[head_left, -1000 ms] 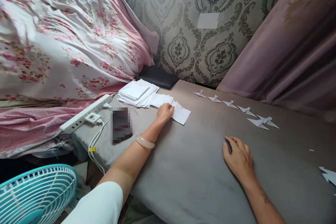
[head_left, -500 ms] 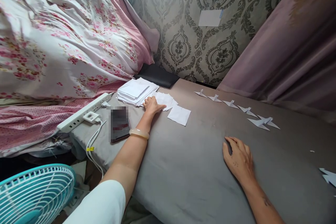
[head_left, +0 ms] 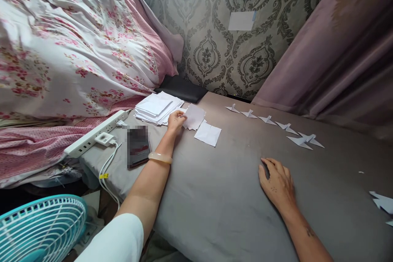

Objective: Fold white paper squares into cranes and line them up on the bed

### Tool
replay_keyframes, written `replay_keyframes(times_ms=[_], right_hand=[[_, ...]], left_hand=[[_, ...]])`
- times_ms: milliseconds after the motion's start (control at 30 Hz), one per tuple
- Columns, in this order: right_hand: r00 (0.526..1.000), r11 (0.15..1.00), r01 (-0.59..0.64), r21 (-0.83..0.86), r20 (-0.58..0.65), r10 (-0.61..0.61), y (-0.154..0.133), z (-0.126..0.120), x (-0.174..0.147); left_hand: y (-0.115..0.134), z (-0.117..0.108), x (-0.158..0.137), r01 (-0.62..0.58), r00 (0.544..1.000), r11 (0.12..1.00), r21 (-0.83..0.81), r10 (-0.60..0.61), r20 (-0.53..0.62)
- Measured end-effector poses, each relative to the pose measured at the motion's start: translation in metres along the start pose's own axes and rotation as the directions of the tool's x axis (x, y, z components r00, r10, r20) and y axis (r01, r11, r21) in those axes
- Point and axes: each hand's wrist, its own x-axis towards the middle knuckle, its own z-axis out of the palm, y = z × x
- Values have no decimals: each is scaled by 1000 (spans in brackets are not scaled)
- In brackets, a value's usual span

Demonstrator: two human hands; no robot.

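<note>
Between thumb and fingers, my left hand pinches a square sheet of white paper, lifted at a tilt above other loose sheets. A stack of white paper lies just left of that hand. To its right, one more creased paper square rests flat on the grey cloth. My right hand lies on the cloth with its fingers loosely curved, thumb apart, holding nothing. Farther back, several folded paper birds stand in a slanting row.
A phone lies left of my left forearm, beside a white power strip with plugged cables. At lower left stands a turquoise fan. More folded paper sits at the right edge. A black flat object touches the wall side.
My left hand was resting spread on the loose sheets. Now it has closed on one paper sheet and raised it. My right hand stays in place; the view has shifted slightly.
</note>
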Motion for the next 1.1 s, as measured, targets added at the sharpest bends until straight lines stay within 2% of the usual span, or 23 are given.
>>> replay_keyframes(times_ms=[133,267,300,333,367,400,433,467,533,600,633,700,767,833,867,933,1000,1100], right_hand=[[1000,1000,1,9,-7,-1,-1,0,1],[1000,1000,-8,8,-7,8,-1,0,1],[1000,1000,-10,7,-6,10,-1,0,1],[1000,1000,-11,6,-5,11,-1,0,0],[1000,1000,-11,5,-4,11,-1,0,0],[1000,1000,-10,4,-2,10,0,0,0],[1000,1000,-9,3,0,9,0,0,0],[1000,1000,-9,3,2,9,0,0,0],[1000,1000,-8,4,4,8,0,0,1],[1000,1000,-7,7,-1,7,-1,0,1],[1000,1000,-7,11,-3,7,-1,0,1],[1000,1000,-5,24,-3,5,-1,0,2],[1000,999,-10,42,5,10,-1,0,2],[1000,998,-21,59,17,20,-1,-1,1],[999,998,-27,65,21,25,-1,-1,1],[999,996,-38,75,29,36,-2,-2,1],[999,995,-47,83,31,44,-3,-3,1],[998,993,-55,106,27,52,-3,-3,0]], left_hand=[[8,-7,6,58,998,932,-357,-51,28],[23,-26,17,26,999,808,-589,-40,-11],[26,-31,19,7,999,759,-651,-35,-31],[28,-36,21,-13,998,661,-750,-39,-52],[29,-40,21,-29,997,599,-800,-43,-68],[30,-42,20,-53,995,562,-826,-39,-91],[31,-42,18,-85,993,567,-819,-23,-119],[31,-41,13,-137,987,612,-779,16,-161],[34,-34,1,-291,953,734,-613,168,-251],[37,-22,-15,-461,872,831,-311,360,-331],[39,-14,-23,-523,832,839,-151,463,-306],[43,0,-38,-623,773,779,73,627,-98],[43,12,-50,-735,677,659,159,700,228],[41,19,-57,-801,564,579,156,640,522],[40,20,-58,-813,515,564,144,581,630],[37,18,-60,-808,437,577,116,457,774],[36,14,-59,-756,438,644,120,361,823],[35,9,-56,-669,480,729,144,276,833]])
